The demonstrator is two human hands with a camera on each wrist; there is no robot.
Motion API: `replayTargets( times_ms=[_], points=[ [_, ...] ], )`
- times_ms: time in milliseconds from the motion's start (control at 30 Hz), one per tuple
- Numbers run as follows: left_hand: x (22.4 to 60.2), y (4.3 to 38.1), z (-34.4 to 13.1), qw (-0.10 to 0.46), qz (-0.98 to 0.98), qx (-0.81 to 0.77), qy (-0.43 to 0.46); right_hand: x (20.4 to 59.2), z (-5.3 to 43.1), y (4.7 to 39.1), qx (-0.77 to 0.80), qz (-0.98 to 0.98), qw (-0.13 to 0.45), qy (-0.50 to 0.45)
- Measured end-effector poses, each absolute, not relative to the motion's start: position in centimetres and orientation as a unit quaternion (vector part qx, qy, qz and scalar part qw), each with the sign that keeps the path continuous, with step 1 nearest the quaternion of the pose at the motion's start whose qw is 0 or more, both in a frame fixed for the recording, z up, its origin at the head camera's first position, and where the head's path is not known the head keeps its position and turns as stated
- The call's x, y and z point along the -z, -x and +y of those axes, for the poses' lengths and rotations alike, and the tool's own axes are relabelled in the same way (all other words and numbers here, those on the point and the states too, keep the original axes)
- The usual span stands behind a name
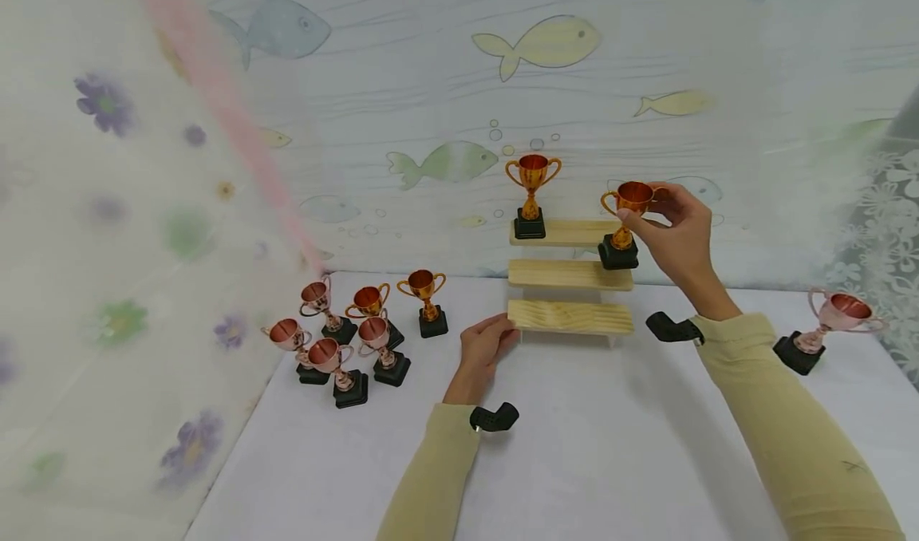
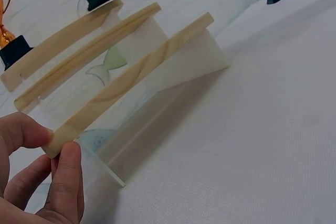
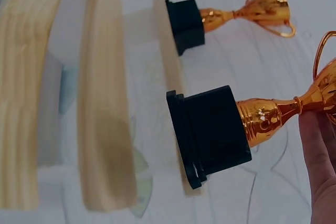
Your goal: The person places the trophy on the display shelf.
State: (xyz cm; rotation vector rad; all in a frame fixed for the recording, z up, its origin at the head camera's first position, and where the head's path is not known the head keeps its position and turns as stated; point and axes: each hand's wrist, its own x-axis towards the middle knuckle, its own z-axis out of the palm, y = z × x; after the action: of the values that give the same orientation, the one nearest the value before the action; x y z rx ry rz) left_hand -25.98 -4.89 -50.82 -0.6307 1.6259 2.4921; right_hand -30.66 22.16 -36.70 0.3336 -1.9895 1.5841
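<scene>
My right hand [image 1: 678, 234] holds a gold trophy cup [image 1: 635, 197] by its bowl, slightly tilted, at the right end of the top shelf. In the right wrist view its black base [image 3: 212, 135] is beside the top board [image 3: 170, 61]; whether they touch I cannot tell. Another gold trophy [image 1: 532, 175] stands upright on the left end of that shelf. With thumb and fingers, my left hand [image 1: 485, 351] pinches the left end of the lowest board [image 2: 126, 80] of the three-step wooden stand [image 1: 570, 317]. The middle board [image 1: 553, 273] bears nothing.
Several trophies stand in a group on the left of the white table [image 1: 560, 445], some rose-pink [image 1: 326, 356], others gold [image 1: 424, 286]. One pink trophy [image 1: 846, 313] stands far right, beyond my right forearm. A fish-patterned curtain [image 1: 402, 110] hangs behind the stand.
</scene>
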Motion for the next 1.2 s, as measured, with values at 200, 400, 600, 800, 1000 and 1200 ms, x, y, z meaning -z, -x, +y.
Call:
replayTargets(
  times_ms=[200, 400, 600, 800, 1000, 1200],
  points=[
    [50.8, 25.8, -4.7, 0.046, 0.537, -0.817, 0.205, 36.0, 20.9, 31.8, -0.601, -0.743, 0.266, -0.127],
    [50.9, 25.9, -4.8, 0.046, 0.536, -0.819, 0.2, 36.0, 20.2, 33.2, -0.61, -0.739, 0.26, -0.116],
    [50.9, 25.9, -4.8, 0.048, 0.536, -0.819, 0.198, 35.9, 19.9, 34.3, -0.636, -0.728, 0.231, -0.111],
    [51.0, 25.8, -4.9, 0.047, 0.534, -0.822, 0.193, 35.8, 19.0, 35.1, -0.621, -0.738, 0.236, -0.117],
    [50.9, 25.9, -4.9, 0.048, 0.539, -0.818, 0.196, 35.5, 18.3, 35.5, -0.607, -0.75, 0.235, -0.119],
    [50.9, 26.0, -4.9, 0.046, 0.547, -0.813, 0.196, 35.4, 17.9, 35.9, -0.606, -0.755, 0.226, -0.113]
  ],
)
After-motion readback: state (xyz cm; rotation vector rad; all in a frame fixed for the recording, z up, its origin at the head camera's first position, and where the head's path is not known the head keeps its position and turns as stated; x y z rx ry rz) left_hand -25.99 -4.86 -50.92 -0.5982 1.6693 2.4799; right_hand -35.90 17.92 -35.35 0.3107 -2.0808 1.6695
